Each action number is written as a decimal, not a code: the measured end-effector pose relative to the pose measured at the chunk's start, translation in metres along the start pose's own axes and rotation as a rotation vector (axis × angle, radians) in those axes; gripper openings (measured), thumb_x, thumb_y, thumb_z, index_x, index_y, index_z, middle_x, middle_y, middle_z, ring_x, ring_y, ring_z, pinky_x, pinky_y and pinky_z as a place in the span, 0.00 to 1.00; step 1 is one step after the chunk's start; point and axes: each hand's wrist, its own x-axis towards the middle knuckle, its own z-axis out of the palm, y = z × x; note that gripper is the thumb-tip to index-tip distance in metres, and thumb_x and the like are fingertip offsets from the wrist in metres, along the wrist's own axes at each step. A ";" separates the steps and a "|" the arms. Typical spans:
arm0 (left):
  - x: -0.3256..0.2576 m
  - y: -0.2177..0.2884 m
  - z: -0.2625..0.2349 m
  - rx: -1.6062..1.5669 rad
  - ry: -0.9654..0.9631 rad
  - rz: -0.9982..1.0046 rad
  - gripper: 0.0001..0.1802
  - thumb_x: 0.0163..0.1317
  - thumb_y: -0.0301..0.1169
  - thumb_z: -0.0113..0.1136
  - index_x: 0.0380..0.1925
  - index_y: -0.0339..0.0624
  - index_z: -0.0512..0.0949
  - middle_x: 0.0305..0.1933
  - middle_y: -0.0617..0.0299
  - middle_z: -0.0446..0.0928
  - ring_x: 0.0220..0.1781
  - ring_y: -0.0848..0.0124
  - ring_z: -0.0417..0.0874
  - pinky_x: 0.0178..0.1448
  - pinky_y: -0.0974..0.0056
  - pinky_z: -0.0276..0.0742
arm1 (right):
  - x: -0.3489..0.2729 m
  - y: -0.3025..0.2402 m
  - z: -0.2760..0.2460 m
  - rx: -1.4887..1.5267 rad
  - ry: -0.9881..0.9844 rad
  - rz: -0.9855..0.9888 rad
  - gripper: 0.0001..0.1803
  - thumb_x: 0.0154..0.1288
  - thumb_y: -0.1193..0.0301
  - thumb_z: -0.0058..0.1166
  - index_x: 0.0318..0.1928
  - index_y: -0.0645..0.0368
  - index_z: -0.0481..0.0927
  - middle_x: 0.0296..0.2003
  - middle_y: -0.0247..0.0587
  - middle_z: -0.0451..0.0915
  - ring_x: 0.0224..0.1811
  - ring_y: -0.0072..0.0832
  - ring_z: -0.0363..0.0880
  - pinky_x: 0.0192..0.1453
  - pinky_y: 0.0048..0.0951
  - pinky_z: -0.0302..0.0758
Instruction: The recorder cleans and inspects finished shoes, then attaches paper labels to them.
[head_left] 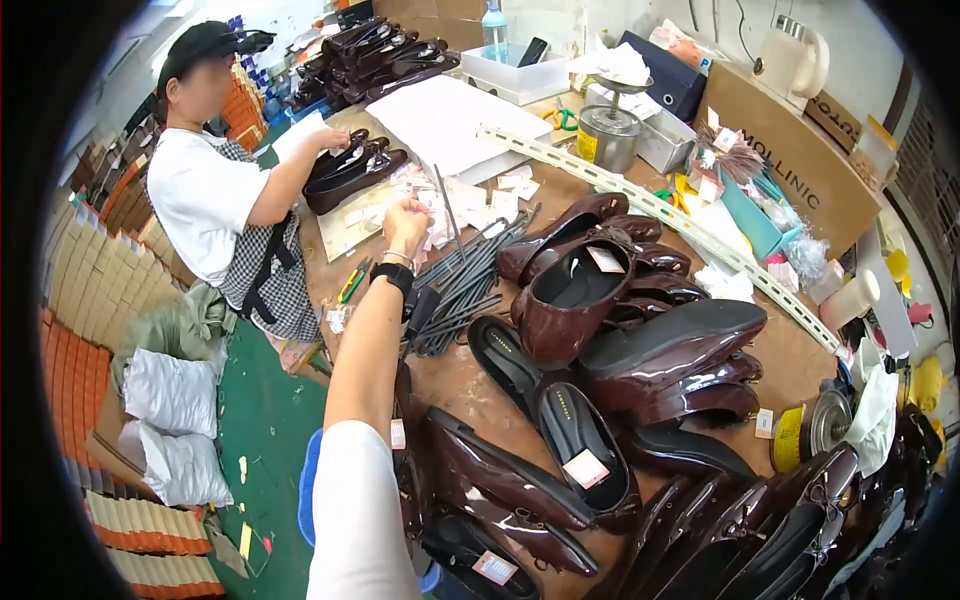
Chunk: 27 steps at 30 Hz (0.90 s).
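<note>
My left hand (405, 226) reaches forward over the table, a dark band on its wrist. Its fingers are pinched together at a heap of small pale paper tags (470, 208); whatever sits between them is too small to make out. Just beyond the wrist lies a bundle of dark thin rods (462, 290). To the right of my forearm are glossy dark-red shoes, among them an upright loafer (556, 325) with a tag inside. A black-lined shoe (583, 425) below it also carries a tag. My right hand is out of view.
Across the table's left corner, a person (210, 170) in a checked apron handles dark shoes (350, 172). A slotted metal strip (660, 225) crosses the table. Behind it stand a metal can (607, 138) and a cardboard box (775, 165). More shoes (740, 530) crowd the near right.
</note>
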 end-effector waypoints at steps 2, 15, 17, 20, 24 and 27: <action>0.014 -0.010 -0.012 0.012 0.089 0.050 0.07 0.43 0.26 0.69 0.24 0.52 0.86 0.28 0.58 0.85 0.32 0.62 0.86 0.42 0.61 0.80 | 0.001 -0.003 0.002 -0.004 -0.015 0.000 0.11 0.67 0.77 0.56 0.47 0.68 0.85 0.45 0.50 0.86 0.46 0.35 0.85 0.54 0.32 0.80; -0.002 0.073 -0.141 -0.409 0.167 0.111 0.07 0.50 0.21 0.68 0.29 0.44 0.85 0.30 0.63 0.85 0.30 0.76 0.82 0.36 0.70 0.77 | -0.017 -0.001 0.003 0.161 -0.015 -0.055 0.10 0.67 0.78 0.57 0.46 0.65 0.86 0.45 0.48 0.86 0.49 0.34 0.84 0.58 0.32 0.78; -0.026 0.105 -0.154 -0.389 0.126 0.087 0.10 0.52 0.21 0.68 0.34 0.43 0.82 0.35 0.65 0.84 0.32 0.75 0.80 0.36 0.68 0.77 | -0.021 0.027 -0.001 0.201 -0.043 -0.047 0.12 0.68 0.78 0.56 0.50 0.62 0.85 0.47 0.49 0.86 0.52 0.35 0.83 0.59 0.31 0.77; -0.073 0.157 -0.175 -0.476 -0.073 0.155 0.11 0.55 0.22 0.66 0.40 0.43 0.82 0.39 0.63 0.83 0.38 0.70 0.82 0.40 0.59 0.82 | -0.011 0.074 0.009 0.294 -0.050 -0.060 0.11 0.70 0.76 0.54 0.50 0.65 0.84 0.47 0.47 0.85 0.51 0.32 0.83 0.59 0.30 0.76; -0.165 0.209 -0.199 -0.687 -0.393 0.162 0.12 0.54 0.16 0.64 0.39 0.37 0.83 0.38 0.59 0.84 0.39 0.70 0.84 0.41 0.64 0.82 | -0.030 0.140 0.010 0.441 -0.093 -0.078 0.12 0.74 0.73 0.50 0.49 0.69 0.81 0.45 0.44 0.84 0.50 0.28 0.81 0.57 0.27 0.74; -0.225 0.239 -0.201 -0.701 -0.579 0.203 0.16 0.56 0.16 0.62 0.47 0.35 0.80 0.42 0.57 0.83 0.42 0.66 0.84 0.43 0.62 0.83 | -0.060 0.092 -0.021 0.465 0.004 -0.108 0.11 0.71 0.78 0.49 0.47 0.71 0.83 0.42 0.49 0.86 0.45 0.29 0.82 0.55 0.30 0.76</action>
